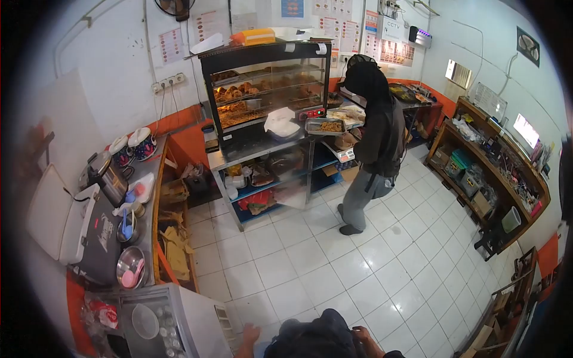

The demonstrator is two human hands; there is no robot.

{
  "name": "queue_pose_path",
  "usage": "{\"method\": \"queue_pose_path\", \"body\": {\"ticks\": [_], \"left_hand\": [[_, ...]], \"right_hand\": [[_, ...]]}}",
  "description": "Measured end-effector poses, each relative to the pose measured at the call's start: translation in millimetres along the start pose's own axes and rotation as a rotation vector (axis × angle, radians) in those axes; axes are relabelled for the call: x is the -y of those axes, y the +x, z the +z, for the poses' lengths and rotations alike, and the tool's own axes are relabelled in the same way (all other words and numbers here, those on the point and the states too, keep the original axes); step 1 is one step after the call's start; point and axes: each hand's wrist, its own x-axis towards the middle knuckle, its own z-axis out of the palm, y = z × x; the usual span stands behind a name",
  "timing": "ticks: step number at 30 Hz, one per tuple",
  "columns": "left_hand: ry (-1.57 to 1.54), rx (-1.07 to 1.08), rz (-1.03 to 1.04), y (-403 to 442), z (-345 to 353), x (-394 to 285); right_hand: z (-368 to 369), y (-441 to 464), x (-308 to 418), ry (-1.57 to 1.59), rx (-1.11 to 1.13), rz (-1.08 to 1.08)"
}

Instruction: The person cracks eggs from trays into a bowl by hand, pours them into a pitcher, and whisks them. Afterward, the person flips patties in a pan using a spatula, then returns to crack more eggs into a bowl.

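the white cabinet (202, 316) was just left of the left hand (249, 335), whose fingers seemed loosely open. the right hand (361, 335) was by the dark clothing (310, 338); how its fingers were held, it could not be told.

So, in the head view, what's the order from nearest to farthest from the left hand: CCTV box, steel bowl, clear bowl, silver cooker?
From the left hand:
1. Clear bowl: just to its left.
2. Steel bowl: left, with a pink scoop inside.
3. Silver cooker: farther along the left side.
4. CCTV box: high up, across the room.
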Motion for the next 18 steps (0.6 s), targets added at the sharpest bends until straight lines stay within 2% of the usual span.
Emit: {"method": "queue_pose_path", "body": {"ticks": [2,4,8,10,12,14,16,17,18], "left_hand": [[0.023,-0.059,0.039,38.7,-15.2,-36.6],[-0.29,-0.118,-0.031,65.7,-27.2,-78.0],[-0.274,-0.088,-0.02,103.6,-33.3,-133.0],[-0.229,-0.03,-0.037,110.9,-21.6,-131.3],[-0.12,0.068,-0.026,135.9,3.5,-101.5],[-0.013,0.163,-0.007,153.4,4.4,-110.6],[-0.116,0.168,-0.221,145.7,-10.3,-131.7],[-0.112,0.181,-0.23,148.9,-6.9,-128.7],[-0.149,0.166,-0.22,162.3,-4.9,-129.6]], "right_hand": [[-0.4,18.8,11.2,0.0,0.014,0.007],[-7.3,31.8,37.7,0.06,0.028,0.075],[-25.0,67.5,93.0,0.018,-0.004,0.071],[-25.1,108.8,82.8,0.111,0.019,0.034],[-38.4,119.0,118.5,0.129,-0.011,0.043],[-49.9,129.5,153.3,0.174,-0.038,0.115],[-53.8,157.2,159.3,0.274,-0.051,0.095],[-56.1,160.7,165.5,0.374,-0.06,0.064],[-61.8,165.8,173.8,0.335,-0.059,0.089]]}}
